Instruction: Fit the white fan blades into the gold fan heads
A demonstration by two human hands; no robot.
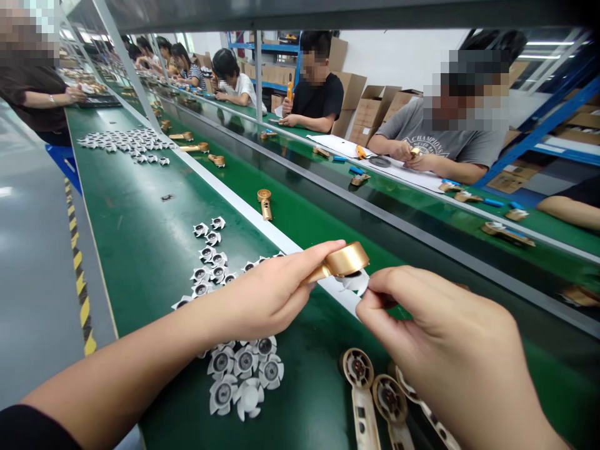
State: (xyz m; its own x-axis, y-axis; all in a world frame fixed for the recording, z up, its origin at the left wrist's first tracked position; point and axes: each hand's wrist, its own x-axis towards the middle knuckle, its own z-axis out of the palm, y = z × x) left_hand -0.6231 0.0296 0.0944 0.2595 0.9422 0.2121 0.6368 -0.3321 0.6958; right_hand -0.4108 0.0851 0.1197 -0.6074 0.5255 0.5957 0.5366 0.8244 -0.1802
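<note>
My left hand [276, 290] grips a gold handheld fan housing [349, 259] by its handle, the round head turned partly downward. Just under that head is a white fan blade wheel [354, 282], pinched at its edge between the thumb and fingers of my right hand [435, 331]. Whether the wheel touches the housing I cannot tell. Loose white fan wheels [246, 359] with dark hubs lie on the green bench below my left forearm. Several gold fan housings [359, 387] rest near my right wrist, their open heads facing up; my right hand partly covers them.
A green conveyor [300, 228] runs beyond a white rail [234, 203], carrying gold housings such as this one [265, 204]. More white wheels [124, 142] are spread farther up the bench. Co-workers [440, 131] sit across the line; another person [35, 94] stands at the far left.
</note>
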